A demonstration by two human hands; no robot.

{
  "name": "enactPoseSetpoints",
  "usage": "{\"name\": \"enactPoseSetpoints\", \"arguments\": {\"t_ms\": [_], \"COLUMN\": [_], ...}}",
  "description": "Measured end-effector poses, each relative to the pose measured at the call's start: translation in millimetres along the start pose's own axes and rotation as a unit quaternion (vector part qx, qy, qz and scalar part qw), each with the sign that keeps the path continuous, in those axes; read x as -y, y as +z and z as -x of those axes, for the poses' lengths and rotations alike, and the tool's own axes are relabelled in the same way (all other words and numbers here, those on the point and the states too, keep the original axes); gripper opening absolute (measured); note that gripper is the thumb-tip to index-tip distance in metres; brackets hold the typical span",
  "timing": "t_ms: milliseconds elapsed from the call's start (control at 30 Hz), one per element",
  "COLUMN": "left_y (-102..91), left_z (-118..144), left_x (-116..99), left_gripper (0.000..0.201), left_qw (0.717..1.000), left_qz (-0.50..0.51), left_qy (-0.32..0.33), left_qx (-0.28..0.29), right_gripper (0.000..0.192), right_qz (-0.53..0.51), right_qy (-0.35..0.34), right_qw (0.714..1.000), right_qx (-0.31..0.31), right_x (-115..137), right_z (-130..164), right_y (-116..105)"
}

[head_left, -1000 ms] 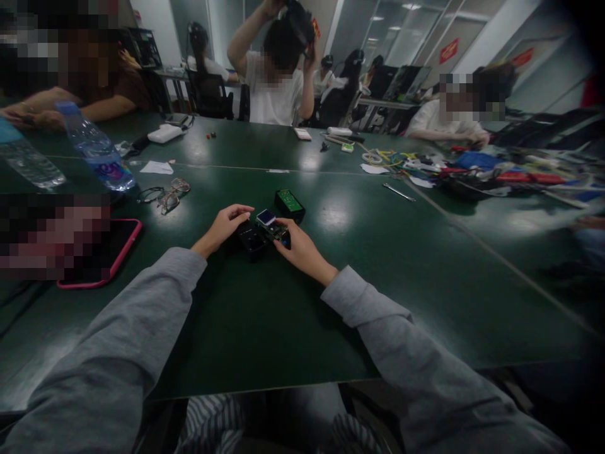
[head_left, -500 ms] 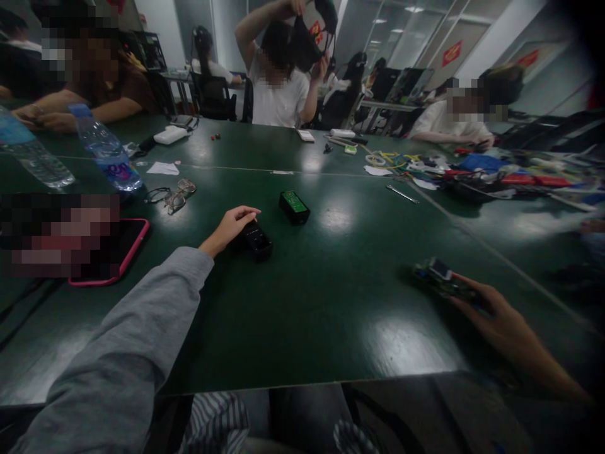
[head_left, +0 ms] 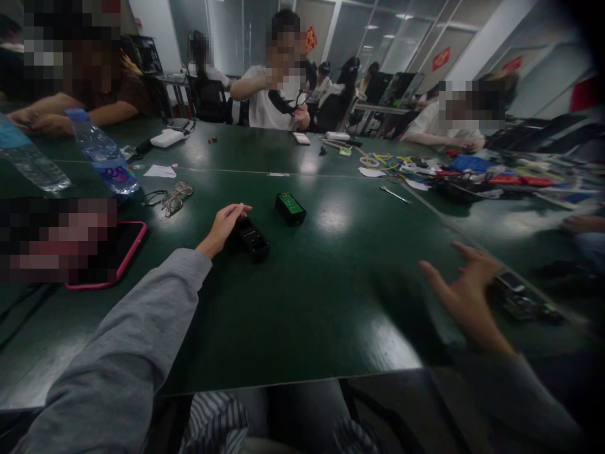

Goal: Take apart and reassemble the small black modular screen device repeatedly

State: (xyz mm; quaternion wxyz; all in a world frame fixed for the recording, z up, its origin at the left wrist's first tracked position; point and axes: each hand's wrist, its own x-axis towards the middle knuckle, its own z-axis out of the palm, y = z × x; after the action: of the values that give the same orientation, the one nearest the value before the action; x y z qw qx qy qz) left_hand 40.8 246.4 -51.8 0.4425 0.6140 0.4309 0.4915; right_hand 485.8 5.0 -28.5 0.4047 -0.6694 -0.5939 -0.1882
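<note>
My left hand (head_left: pixel 221 228) is at the far end of a black plastic case (head_left: pixel 255 243), its fingers together against that end. The case has a square recess at its near end; its far end is partly covered by my fingers. Just beyond it sits a black box with a green top (head_left: pixel 290 208), touched by neither hand. On the right, my right hand (head_left: pixel 472 293) is open above the table, thumb and fingers spread, somewhat blurred. Beside it, to the right, a circuit board with a small screen (head_left: pixel 520 296) lies on the table.
A wrench (head_left: pixel 396 195) lies near a tangle of cables and tools (head_left: pixel 467 176) at right. Glasses (head_left: pixel 174 198), a water bottle (head_left: pixel 106 157) and a pink-cased phone (head_left: pixel 130 252) are at left. Several people sit around the green table (head_left: pixel 307 315).
My right hand has let go of the circuit board, which now lies farther right, and its fingers have spread. My left hand has shifted slightly left along the case. The person opposite has lowered their arms.
</note>
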Motion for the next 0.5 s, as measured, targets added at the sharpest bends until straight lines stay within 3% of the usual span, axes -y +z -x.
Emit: {"name": "enactPoseSetpoints", "arguments": {"t_ms": [67,133,200,267,333,400,500], "left_y": [-0.6,-0.6,-0.4,-0.4,-1.2,-2.8,-5.7], "left_z": [-1.1,-1.1,-0.2,0.3,-0.9,-4.0,-9.0], "left_x": [1.7,1.9,0.1,-1.9,-2.3,-0.6,2.9], "left_gripper": [0.034,0.033,0.034,0.037,0.040,0.041,0.038], "left_qw": [1.000,1.000,0.999,0.999,0.997,0.995,0.990], "left_qz": [0.012,0.021,0.032,0.050,0.073,0.095,0.130], "left_qy": [0.003,0.001,-0.002,-0.012,-0.022,-0.025,-0.030], "left_qx": [-0.011,-0.014,-0.012,-0.005,-0.008,-0.023,-0.045], "right_gripper": [0.062,0.055,0.056,0.062,0.063,0.058,0.055], "right_qz": [-0.107,-0.186,-0.197,-0.203,-0.203,-0.205,-0.223], "right_qy": [-0.058,-0.116,-0.174,-0.208,-0.197,-0.167,-0.154], "right_qw": [0.984,0.950,0.927,0.914,0.914,0.913,0.903], "right_qx": [0.130,0.222,0.269,0.284,0.291,0.309,0.334], "right_x": [69.3,137.8,196.2,238.3,262.7,271.5,264.5], "right_z": [-6.4,-9.3,-9.9,-10.0,-10.4,-11.1,-11.0], "right_y": [43.3,86.0,123.4,152.8,172.4,180.6,170.5]}}
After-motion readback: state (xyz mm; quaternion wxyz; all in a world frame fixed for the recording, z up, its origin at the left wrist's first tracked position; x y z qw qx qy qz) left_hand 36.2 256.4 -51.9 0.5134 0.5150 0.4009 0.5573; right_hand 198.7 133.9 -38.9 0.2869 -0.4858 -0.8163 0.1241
